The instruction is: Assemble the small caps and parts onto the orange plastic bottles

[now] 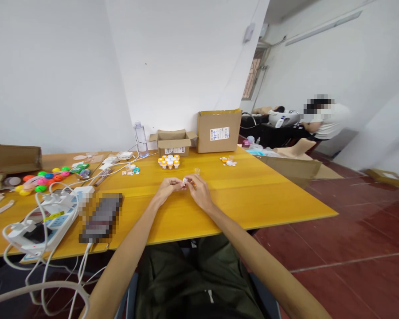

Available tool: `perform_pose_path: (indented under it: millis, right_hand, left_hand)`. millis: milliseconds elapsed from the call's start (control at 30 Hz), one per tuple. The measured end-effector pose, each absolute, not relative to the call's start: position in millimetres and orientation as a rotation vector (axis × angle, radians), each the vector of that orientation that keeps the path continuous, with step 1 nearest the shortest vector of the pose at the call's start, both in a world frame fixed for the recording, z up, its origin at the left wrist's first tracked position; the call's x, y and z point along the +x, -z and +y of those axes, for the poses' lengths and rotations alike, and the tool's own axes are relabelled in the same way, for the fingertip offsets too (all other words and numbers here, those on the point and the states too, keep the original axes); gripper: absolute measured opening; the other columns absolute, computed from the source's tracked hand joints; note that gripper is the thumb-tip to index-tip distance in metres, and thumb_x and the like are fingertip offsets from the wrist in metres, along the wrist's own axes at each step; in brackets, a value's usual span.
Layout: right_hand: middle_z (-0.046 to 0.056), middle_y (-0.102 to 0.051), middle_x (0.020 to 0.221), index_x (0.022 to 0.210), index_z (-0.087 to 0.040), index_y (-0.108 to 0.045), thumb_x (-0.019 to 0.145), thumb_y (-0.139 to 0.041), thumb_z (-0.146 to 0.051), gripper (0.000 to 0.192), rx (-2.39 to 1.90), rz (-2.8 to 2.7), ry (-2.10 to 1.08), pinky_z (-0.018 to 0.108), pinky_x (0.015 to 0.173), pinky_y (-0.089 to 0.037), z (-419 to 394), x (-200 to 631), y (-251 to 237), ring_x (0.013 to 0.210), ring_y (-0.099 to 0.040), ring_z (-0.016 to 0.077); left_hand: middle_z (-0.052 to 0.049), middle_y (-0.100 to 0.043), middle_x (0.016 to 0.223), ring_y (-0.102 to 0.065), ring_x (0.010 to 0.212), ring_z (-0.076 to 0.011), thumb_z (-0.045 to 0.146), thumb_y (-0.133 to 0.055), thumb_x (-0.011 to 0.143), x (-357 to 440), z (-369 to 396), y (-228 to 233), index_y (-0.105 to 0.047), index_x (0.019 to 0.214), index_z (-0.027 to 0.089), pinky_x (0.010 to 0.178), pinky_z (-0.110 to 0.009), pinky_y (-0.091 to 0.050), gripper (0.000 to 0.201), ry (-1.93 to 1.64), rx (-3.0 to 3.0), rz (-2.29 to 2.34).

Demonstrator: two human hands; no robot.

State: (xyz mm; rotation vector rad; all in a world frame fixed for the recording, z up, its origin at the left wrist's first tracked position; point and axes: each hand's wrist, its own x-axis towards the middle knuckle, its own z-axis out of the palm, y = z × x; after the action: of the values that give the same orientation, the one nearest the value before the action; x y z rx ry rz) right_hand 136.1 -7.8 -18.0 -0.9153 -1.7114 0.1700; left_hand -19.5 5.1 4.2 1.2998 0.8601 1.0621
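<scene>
Pinching from the left, left hand (168, 186) and right hand (199, 188) meet over the desk (252, 195), both grips closed on one small white vial (185, 180), orange-capped vials (169, 162) just beyond.

Bright, even indoor light; wide-angle view with bent edges.

Soft light fills the room, and the white wall (173, 62) is close to washed out. The tabletop (252, 195) carries a mild sheen and only faint, short shadows. Straight lines bow toward the frame edges, and the arms stretch wide at the bottom. Two patches are pixelated: one on the tabletop at left, one over a person (322, 117) at the back. The small item between the hands (186, 186) is too tiny to resolve, perhaps slightly blurred.
</scene>
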Motion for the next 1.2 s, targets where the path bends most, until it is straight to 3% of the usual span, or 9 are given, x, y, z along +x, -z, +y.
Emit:
perform_pose_path:
  millis: [633,1200]
  right_hand:
    - [0.005,-0.068,0.09,0.094,-0.025,-0.065,0.09,-0.053,-0.024,0.014,-0.847,-1.654,-0.233,0.034,0.076,-0.056,-7.2,134.1,18.6,0.082,-0.065,0.0207]
    - [0.004,-0.068,0.086,0.091,-0.025,-0.066,0.088,-0.054,-0.026,0.013,-0.872,-1.668,-0.248,0.033,0.073,-0.055,-9.4,133.6,15.1,0.081,-0.064,0.0207]
  left_hand:
    - [-0.003,-0.073,0.075,-0.065,0.074,-0.0158,0.036,-0.088,0.056,-19.7,7.2,-1.2,-0.068,0.072,0.017,0.077,-0.028,-0.048,0.032,-1.062,1.352,0.84]
    - [-0.001,-0.071,0.07,-0.065,0.074,-0.0157,0.033,-0.084,0.058,-19.7,7.1,-1.9,-0.066,0.07,0.018,0.077,-0.028,-0.049,0.027,-1.079,1.377,0.825]
